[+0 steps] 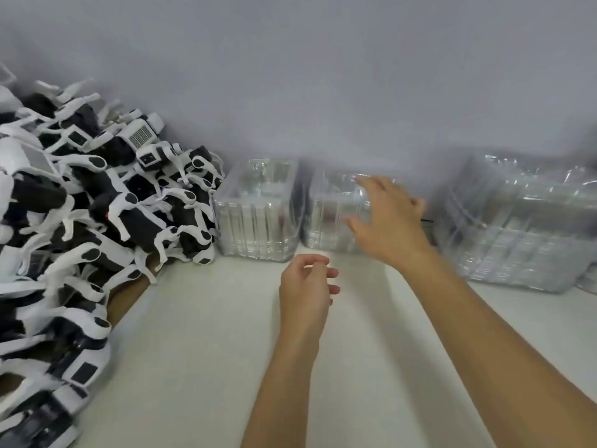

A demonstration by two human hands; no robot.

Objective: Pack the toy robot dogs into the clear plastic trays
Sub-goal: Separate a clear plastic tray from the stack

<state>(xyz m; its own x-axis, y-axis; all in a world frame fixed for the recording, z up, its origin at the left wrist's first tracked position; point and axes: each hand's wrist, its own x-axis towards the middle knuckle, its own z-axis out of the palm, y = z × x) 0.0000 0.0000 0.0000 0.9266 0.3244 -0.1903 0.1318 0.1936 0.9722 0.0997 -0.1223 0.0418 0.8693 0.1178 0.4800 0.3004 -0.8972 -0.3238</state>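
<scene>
Two bare forearms reach over a white table [200, 350]. Left hand [305, 292] hovers above the tabletop, fingers loosely curled and holding nothing. Right hand [389, 218], fingers spread open, is at the middle stack of clear plastic trays [332, 215]; whether it touches is unclear. Black-and-white toy robot dogs [97, 202] lie heaped at left, beside another tray stack [258, 211]. A larger stack [523, 227] stands at right.

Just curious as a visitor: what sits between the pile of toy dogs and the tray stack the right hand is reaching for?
Another stack of clear trays, seen in the head view.
</scene>
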